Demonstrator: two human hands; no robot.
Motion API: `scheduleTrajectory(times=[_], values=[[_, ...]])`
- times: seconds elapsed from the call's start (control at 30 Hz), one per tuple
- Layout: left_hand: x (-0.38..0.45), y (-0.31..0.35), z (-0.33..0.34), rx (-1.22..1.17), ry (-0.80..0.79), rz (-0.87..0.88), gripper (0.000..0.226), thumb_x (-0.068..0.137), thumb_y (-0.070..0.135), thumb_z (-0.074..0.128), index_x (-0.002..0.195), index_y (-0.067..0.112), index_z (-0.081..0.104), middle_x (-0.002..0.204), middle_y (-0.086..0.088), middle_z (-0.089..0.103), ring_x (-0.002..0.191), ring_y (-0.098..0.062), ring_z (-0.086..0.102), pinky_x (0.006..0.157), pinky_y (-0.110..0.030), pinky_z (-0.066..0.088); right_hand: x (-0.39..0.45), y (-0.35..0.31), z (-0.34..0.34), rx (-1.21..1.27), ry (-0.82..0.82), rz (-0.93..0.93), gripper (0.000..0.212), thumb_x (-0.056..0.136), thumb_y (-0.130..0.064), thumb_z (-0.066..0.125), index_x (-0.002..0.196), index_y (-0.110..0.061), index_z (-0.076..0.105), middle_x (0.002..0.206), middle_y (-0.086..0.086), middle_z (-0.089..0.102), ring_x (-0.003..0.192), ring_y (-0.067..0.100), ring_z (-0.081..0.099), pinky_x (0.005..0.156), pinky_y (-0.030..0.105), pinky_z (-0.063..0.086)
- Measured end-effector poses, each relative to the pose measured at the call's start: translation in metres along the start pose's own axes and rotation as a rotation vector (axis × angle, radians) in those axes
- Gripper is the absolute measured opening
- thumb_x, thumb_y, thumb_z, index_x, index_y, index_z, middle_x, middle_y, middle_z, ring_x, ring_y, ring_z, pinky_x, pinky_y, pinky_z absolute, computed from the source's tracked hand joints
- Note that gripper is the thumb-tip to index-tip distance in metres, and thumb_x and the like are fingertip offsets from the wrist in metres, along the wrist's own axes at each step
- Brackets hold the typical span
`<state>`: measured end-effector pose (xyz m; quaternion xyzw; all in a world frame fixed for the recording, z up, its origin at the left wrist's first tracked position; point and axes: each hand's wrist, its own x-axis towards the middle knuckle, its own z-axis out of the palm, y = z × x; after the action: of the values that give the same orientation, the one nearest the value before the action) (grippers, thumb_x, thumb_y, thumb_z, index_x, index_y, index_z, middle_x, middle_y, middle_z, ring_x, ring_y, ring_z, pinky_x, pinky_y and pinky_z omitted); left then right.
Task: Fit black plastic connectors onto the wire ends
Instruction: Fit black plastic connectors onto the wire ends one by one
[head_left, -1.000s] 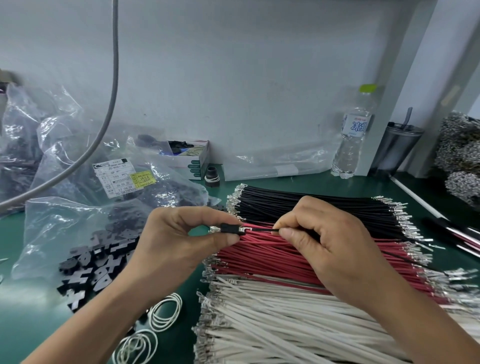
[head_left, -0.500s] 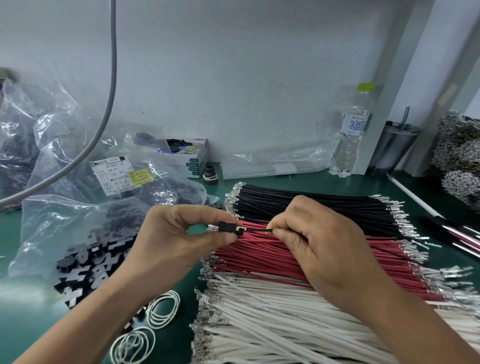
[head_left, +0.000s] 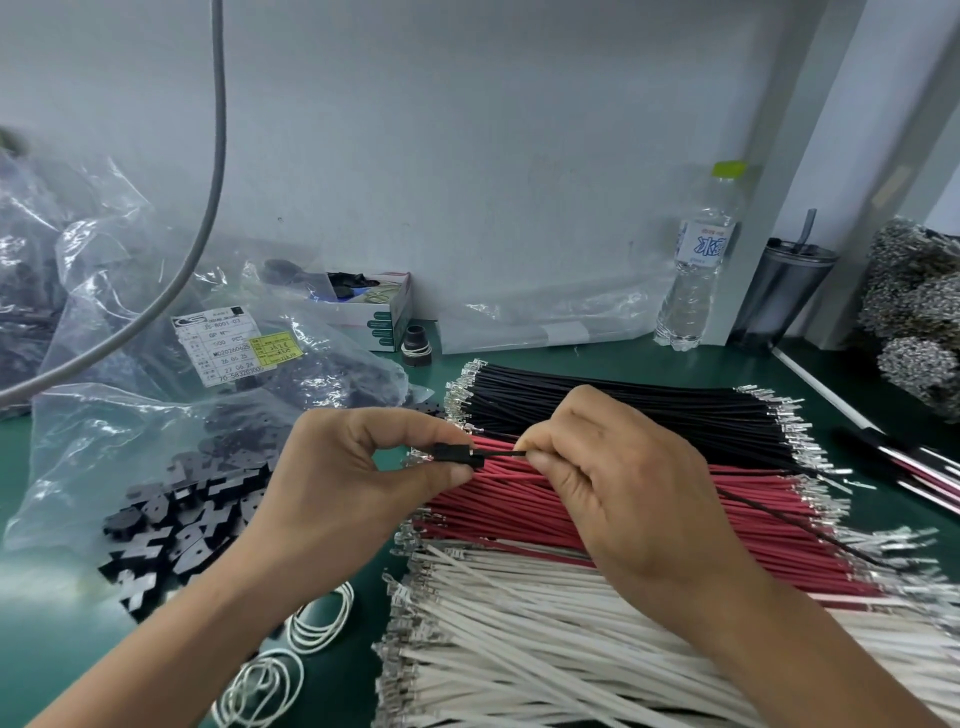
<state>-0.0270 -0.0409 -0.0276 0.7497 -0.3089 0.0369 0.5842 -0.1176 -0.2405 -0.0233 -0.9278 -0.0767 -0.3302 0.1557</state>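
Head view: stacked black, red, white wire bundles (head_left: 597, 519) on green bench (head_left: 649, 358). Right hand (head_left: 623, 483) pinches black wire (head_left: 501, 454); left hand (head_left: 353, 483) pinches black connector (head_left: 456, 452), above red wires. Risk: misaligned terminal bends, jams in housing.

green bench (head_left: 613, 358) | wire bundles (head_left: 571, 519) | bags (head_left: 156, 441) | bottle (head_left: 696, 270) | maybe rubber bands (head_left: 317, 618)

Your left hand (head_left: 343, 483) and right hand (head_left: 623, 483) meet at centre, a connector (head_left: 457, 453) and wire (head_left: 501, 454) between them. Wire bundles (head_left: 571, 597) lie beneath, toward 4 o'clock. A bag of connectors (head_left: 171, 499) sits at 9 o'clock; a water bottle (head_left: 698, 265) and tumbler (head_left: 779, 296) stand at 2 o'clock.
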Motion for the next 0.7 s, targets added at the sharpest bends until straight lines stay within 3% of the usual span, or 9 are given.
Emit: scheduleTrajectory(times=[0.1, 0.33, 0.47, 0.7], values=[[0.0, 0.001, 0.0, -0.049, 0.0, -0.002, 0.022, 0.066, 0.028, 0.087, 0.085, 0.037, 0.083, 0.085, 0.01, 0.08, 0.082, -0.009, 0.077, 0.08, -0.019, 0.059, -0.001, 0.004, 0.003, 0.142, -0.022, 0.061, 0.022, 0.1, -0.033, 0.052, 0.099, -0.025, 0.072, 0.09, -0.018, 0.054, 0.081, 0.006, 0.056, 0.067, 0.027, 0.048], [-0.001, -0.002, 0.001, 0.026, 0.03, 0.0, 0.025, 0.068, 0.026, 0.088, 0.085, 0.043, 0.081, 0.083, 0.015, 0.079, 0.081, -0.004, 0.076, 0.079, -0.018, 0.058, 0.0, 0.0, 0.007, 0.062, -0.027, 0.046, 0.023, 0.1, -0.033, 0.05, 0.1, -0.025, 0.072, 0.091, -0.02, 0.051, 0.079, 0.001, 0.051, 0.067, 0.018, 0.04], [-0.002, -0.002, 0.002, 0.047, 0.008, -0.005, 0.026, 0.069, 0.023, 0.089, 0.086, 0.041, 0.082, 0.084, 0.015, 0.079, 0.082, -0.004, 0.076, 0.083, -0.023, 0.06, -0.001, 0.002, 0.007, 0.145, -0.012, 0.044, 0.023, 0.097, -0.036, 0.055, 0.093, -0.023, 0.073, 0.086, -0.018, 0.054, 0.076, 0.004, 0.054, 0.065, 0.022, 0.044], [-0.002, 0.005, 0.002, 0.02, 0.036, 0.006, 0.024, 0.063, 0.032, 0.085, 0.085, 0.041, 0.082, 0.081, 0.016, 0.079, 0.077, -0.001, 0.075, 0.073, -0.011, 0.054, 0.001, -0.001, 0.012, 0.136, 0.061, 0.022, 0.021, 0.099, -0.031, 0.056, 0.089, -0.02, 0.071, 0.085, -0.017, 0.05, 0.074, 0.005, 0.052, 0.064, 0.024, 0.044]])
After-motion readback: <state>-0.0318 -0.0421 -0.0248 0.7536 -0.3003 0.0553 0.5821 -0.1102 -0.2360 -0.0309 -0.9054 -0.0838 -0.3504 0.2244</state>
